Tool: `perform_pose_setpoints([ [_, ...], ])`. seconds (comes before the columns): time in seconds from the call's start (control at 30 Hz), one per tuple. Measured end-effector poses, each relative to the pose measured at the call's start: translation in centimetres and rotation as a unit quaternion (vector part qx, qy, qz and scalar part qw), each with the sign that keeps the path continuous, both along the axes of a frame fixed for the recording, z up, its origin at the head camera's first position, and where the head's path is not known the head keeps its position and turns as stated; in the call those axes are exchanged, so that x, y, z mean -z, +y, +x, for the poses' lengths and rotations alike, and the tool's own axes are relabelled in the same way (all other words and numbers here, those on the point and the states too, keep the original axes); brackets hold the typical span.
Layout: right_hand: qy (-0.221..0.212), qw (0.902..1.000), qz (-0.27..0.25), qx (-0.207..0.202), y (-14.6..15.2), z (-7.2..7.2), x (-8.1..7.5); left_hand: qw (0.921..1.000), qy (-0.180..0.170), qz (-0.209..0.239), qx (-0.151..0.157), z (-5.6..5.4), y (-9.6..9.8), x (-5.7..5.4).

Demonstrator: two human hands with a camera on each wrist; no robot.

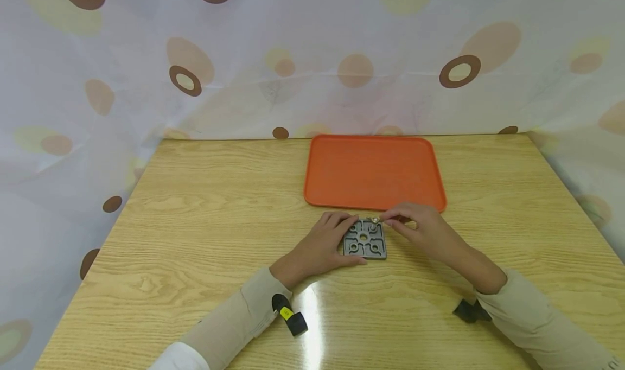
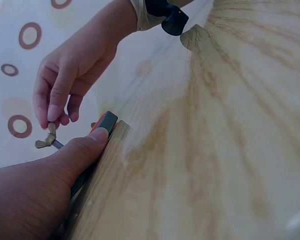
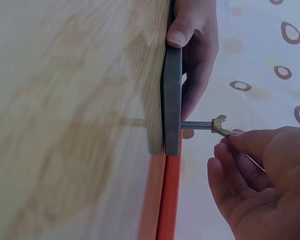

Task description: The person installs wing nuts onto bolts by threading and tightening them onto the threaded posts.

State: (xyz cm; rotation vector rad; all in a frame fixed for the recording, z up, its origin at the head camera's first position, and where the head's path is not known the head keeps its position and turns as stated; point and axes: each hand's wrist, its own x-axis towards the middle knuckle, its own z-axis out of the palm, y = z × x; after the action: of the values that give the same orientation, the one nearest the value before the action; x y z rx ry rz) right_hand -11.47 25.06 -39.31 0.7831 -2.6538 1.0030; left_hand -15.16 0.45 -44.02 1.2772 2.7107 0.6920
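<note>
A square grey metal plate (image 1: 364, 249) with ribs and several round holes lies on the table. My left hand (image 1: 319, 246) grips it from the left side, thumb at the near edge and fingers at the far edge. From the plate's far right part a threaded bolt (image 3: 196, 125) stands upright. At its top end sits a brass-coloured wing nut (image 3: 219, 124), well above the plate. One wing of that nut is pinched between thumb and fingertip of my right hand (image 1: 427, 231); its other fingers curl loosely.
An orange tray (image 1: 371, 169) lies just behind the plate, close to both hands. The wood-grain table (image 1: 219, 212) stretches out around them. A patterned cloth (image 1: 312, 99) hangs along the back and sides.
</note>
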Motion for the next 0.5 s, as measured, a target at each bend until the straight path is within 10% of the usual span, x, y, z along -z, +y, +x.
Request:
perform_pose_setpoints([
  [0.5, -0.012, 0.9999, 0.005, 0.001, -0.60, -0.06, -0.03, 1.0000, 0.000, 0.006, 0.001, 0.03, -0.10, -0.13],
])
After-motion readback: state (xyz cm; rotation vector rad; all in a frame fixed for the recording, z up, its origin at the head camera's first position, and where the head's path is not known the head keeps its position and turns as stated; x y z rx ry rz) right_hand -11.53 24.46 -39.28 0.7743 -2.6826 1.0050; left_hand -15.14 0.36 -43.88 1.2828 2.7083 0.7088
